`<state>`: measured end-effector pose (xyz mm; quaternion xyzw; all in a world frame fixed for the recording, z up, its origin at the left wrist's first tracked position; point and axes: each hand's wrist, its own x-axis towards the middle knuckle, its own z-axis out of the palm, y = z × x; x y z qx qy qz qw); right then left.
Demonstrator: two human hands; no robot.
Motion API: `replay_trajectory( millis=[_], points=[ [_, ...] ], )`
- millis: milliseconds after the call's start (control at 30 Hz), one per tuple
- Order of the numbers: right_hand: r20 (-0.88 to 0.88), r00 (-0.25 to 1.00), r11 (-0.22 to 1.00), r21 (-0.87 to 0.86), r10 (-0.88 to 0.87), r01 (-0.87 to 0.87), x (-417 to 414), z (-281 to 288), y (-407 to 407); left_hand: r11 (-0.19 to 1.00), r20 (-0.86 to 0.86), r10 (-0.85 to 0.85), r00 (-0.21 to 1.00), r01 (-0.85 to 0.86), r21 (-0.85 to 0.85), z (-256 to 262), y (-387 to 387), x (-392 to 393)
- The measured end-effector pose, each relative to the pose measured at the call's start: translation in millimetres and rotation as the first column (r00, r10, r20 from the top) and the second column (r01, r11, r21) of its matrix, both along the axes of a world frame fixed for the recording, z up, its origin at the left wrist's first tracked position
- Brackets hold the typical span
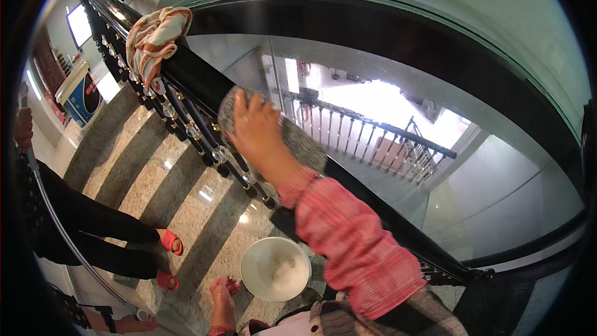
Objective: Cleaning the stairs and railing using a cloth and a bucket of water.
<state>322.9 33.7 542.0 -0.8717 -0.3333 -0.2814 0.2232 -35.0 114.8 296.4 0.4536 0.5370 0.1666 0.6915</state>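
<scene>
My right hand (259, 133), below a pink checked sleeve, presses a grey cloth (303, 144) around the black stair handrail (198, 72). The fingers spread over the top of the cloth. Low in the view, my left hand (224, 289) hangs with bent fingers beside a white bucket (249, 266). Nothing shows clearly in that hand. Whitish liquid or foam covers part of the bucket's bottom. Farther up the rail, an orange-and-white striped towel (156, 46) lies draped over it.
Curved stone steps (186, 196) run along the left, beside balusters (193, 130) with clear beads. Another person in black trousers (93, 224) and red sandals stands there, holding a long metal pole (60, 228). A paint-type bucket (81, 95) stands higher up. Beyond the rail lies an open stairwell.
</scene>
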Motion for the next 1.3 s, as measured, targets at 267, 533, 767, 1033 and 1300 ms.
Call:
replay_trajectory(
  millis=[267, 533, 767, 1033, 1300],
  points=[
    [-0.199, 0.978, 0.976, 0.217, 0.056, -0.011, 10, 9, 3, 0.976, 0.105, -0.207, 0.973, 0.213, -0.042, -2, -23, 30],
    [-0.318, 0.948, 0.988, 0.147, -0.008, 0.057, -34, -90, -179, 0.948, 0.085, -0.319, 0.944, 0.319, 0.008, 5, -35, 59],
    [-0.362, 0.908, 0.974, -0.003, -0.211, 0.225, -80, -171, -328, 0.923, 0.034, -0.383, 0.923, 0.382, 0.034, 12, -36, 55],
    [-0.284, 0.918, 0.961, -0.057, -0.275, 0.27, -84, -188, -333, 0.95, -0.262, -0.289, 0.921, 0.31, 0.039, -65, -2, -60],
    [-0.279, 0.919, 0.96, -0.125, -0.278, 0.252, -73, -191, -337, 0.883, -0.522, -0.426, 0.739, 0.465, -0.064, -118, -22, -131]
  ],
)
